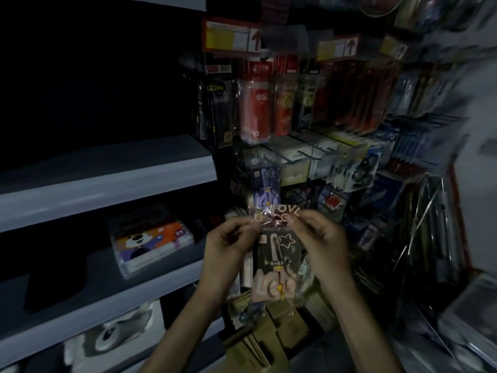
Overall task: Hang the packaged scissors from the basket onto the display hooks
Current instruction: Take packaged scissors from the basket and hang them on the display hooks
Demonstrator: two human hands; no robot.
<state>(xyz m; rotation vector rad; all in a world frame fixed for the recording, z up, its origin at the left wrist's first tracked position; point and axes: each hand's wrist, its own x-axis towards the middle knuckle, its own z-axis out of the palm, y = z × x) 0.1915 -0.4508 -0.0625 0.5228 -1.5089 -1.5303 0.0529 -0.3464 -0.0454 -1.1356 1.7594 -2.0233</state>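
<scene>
Pinching the packaged scissors at its header, left grip and right grip; below them it looks light, floppy, slippery.

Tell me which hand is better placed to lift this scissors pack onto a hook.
Probably the right hand. Both hands pinch the top of the scissors pack, but the display hooks lie above and to the right, on its side, while the left hand sits nearer the shelves.

Glossy clear plastic wraps the scissors pack; the shelf edge looks smooth and matt
</scene>
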